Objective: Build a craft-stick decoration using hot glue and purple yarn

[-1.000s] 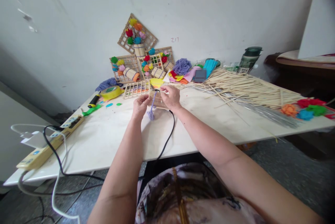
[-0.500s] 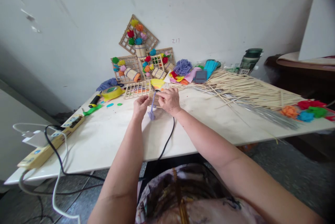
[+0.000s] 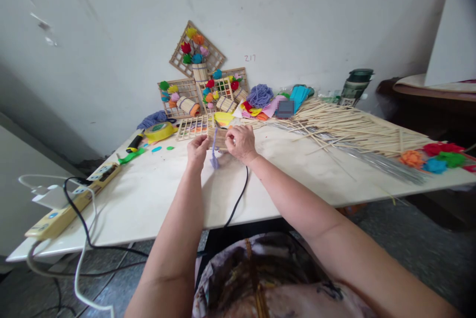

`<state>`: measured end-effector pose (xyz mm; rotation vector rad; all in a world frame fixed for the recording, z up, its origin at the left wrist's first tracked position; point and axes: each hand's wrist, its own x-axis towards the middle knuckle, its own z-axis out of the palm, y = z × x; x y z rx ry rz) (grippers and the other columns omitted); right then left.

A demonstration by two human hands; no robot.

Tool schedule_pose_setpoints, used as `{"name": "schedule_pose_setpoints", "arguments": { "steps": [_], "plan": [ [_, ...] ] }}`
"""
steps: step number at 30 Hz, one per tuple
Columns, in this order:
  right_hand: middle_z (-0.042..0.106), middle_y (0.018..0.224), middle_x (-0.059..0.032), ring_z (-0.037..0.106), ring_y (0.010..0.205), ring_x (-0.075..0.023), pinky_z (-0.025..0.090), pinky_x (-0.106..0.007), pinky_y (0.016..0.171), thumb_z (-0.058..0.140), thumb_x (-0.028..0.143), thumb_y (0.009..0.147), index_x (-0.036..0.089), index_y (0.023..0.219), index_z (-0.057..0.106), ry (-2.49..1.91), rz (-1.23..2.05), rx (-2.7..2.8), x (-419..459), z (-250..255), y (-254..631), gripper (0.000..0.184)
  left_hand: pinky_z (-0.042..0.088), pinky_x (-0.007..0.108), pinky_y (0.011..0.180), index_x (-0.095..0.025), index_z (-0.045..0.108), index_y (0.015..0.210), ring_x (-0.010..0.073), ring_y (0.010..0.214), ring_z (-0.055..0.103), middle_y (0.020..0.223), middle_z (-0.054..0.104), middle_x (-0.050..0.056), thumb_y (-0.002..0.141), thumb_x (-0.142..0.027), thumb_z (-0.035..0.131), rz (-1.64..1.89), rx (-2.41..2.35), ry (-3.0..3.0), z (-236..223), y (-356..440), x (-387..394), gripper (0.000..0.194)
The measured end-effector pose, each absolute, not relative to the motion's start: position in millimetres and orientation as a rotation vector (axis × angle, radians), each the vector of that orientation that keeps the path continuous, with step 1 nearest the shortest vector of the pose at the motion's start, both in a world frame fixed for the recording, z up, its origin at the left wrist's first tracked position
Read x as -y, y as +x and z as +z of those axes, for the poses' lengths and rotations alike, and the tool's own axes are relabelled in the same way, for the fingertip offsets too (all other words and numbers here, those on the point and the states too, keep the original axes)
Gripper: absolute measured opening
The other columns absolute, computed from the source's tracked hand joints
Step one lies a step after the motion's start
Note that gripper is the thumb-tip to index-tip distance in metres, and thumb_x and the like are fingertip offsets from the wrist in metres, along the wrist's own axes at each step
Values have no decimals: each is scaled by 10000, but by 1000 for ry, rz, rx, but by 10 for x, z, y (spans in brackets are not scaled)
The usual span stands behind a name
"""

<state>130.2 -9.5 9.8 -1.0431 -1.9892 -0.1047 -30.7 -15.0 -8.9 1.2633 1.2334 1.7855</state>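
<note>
Between my hands, just above the table, is a small bundle of short wooden sticks (image 3: pixel 220 138) lying side by side. My left hand (image 3: pixel 199 150) pinches its left end between thumb and fingers. At the right end, the curled fingers of my right hand (image 3: pixel 241 143) close on the sticks. A strand of purple yarn (image 3: pixel 214 145) crosses the bundle near my left hand, and its bunched end hangs toward the table. A flat stick lattice (image 3: pixel 193 127) lies just behind my left hand. My right fingers partly hide the bundle's far end.
Stick lattices with felt flowers (image 3: pixel 197 50) lean on the wall. Loose sticks (image 3: pixel 342 119) and silvery wires (image 3: pixel 379 161) spread rightward, near felt pieces (image 3: pixel 411 158). Yellow tape (image 3: pixel 159 131), a box cutter (image 3: pixel 135 142) and a power strip (image 3: pixel 70 201) are left. A black cable (image 3: pixel 240 196) runs off the front edge.
My right fingers have drawn back from the yarn to the bundle's right end. The bundle shows more openly, and my left hand and the yarn have shifted slightly left.
</note>
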Motion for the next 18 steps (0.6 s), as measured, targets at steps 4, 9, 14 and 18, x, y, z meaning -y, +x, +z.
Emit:
{"name": "schedule_pose_setpoints", "arguments": {
  "steps": [4, 9, 14, 18],
  "plan": [
    [665, 864, -61, 556, 868, -195, 296, -323, 820, 467, 197, 788, 161, 818, 624, -1136, -38, 1901, 31, 119, 1350, 165, 399, 198, 526, -140, 647, 736, 81, 549, 509, 661, 595, -3, 552, -365, 715, 1975, -1269, 1048, -65, -376, 144, 298],
    [689, 953, -46, 588, 916, -187, 354, -284, 788, 439, 228, 837, 190, 889, 656, -1294, 49, 1876, -54, 104, 1398, 226, 463, 230, 585, -163, 610, 798, 68, 547, 519, 703, 570, -18, 602, -271, 706, 2133, -1169, 715, -32, -456, 142, 244],
    [703, 925, -40, 617, 864, -190, 393, -266, 690, 426, 300, 857, 227, 911, 678, -1522, 90, 1973, -83, 101, 1420, 268, 489, 232, 590, -183, 568, 830, 65, 524, 534, 699, 565, -24, 692, -147, 621, 2139, -1055, 500, 29, -466, 163, 152],
    [705, 946, -64, 627, 883, -198, 415, -263, 678, 417, 397, 864, 222, 911, 688, -1587, 126, 2095, -82, 107, 1427, 326, 471, 189, 558, -196, 547, 833, 49, 500, 526, 660, 547, -41, 714, -134, 614, 2121, -947, 467, 55, -470, 177, 150]
  ]
}}
